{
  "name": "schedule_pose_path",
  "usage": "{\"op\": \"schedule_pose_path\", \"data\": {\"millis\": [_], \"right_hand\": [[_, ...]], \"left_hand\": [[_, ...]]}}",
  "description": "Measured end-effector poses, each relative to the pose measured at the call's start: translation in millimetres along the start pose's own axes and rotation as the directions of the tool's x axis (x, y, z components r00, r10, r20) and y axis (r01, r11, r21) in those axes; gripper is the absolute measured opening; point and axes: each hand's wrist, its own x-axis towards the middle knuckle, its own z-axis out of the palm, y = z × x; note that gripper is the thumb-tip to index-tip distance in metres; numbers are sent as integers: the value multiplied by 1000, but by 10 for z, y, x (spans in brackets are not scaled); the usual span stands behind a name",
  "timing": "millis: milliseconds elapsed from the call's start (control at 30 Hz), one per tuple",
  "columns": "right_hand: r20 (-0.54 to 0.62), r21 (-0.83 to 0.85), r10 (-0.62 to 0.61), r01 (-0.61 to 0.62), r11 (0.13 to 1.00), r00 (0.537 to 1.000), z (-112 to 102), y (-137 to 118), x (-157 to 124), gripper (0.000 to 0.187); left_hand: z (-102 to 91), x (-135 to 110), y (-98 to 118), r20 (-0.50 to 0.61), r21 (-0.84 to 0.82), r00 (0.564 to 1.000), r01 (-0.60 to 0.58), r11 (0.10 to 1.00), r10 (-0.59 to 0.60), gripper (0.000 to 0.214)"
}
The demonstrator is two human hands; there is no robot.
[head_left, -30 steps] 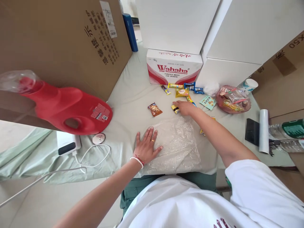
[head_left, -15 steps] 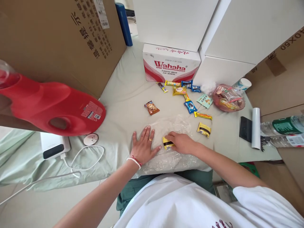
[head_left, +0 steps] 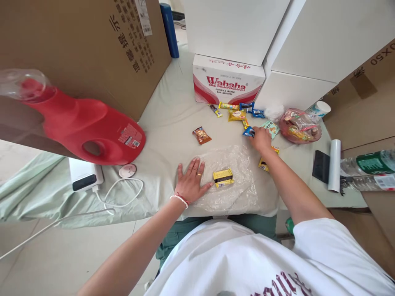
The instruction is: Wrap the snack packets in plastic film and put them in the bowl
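My left hand lies flat with fingers spread on the left edge of a clear plastic bag. On the bag rests a yellow snack packet with a dark band, just right of my left thumb. Farther off, my right hand has its fingers closed on a blue snack packet, partly hidden by them. Under my right forearm, a second yellow packet and a yellow stick packet show in part. A brown cookie packet lies alone beyond the bag.
Several small snacks, including a gold packet, lie before the Wahaba-type water carton. A pink bowl of snacks stands right, near a paper cup. At left are a red jug and a white power bank with a cable.
My right hand has let go of the yellow packet on the bag and moved away to the right, onto the blue packet. My left hand stays on the bag.
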Motion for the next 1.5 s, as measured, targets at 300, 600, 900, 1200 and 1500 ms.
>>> {"op": "schedule_pose_path", "data": {"millis": [300, 600, 900, 1200, 1500], "right_hand": [[99, 394, -703, 621, 678, 705, -269, -450, -1301, 51], [259, 139, -729, 723, 677, 634, 87, -668, -1580, 60], [193, 193, -649, 621, 760, 735, 167, -738, -1513, 63], [-148, 403, -719, 705, 583, 679, -20, 20, -2051, 64], [-147, 380, -621, 624, 683, 770, 290, 159, -2203, 33]], "left_hand": [[17, 3, -17, -38, -32, 999, -17, 999, 16, 85], [43, -6, -21, -62, -55, 998, -12, 998, 8, 83], [59, -6, -42, -51, -63, 999, -21, 998, 18, 85], [-26, -60, -313, -125, -221, 991, -69, 973, 42, 56], [-369, -428, -510, 55, -360, 911, -363, 859, 408, 85]]}}
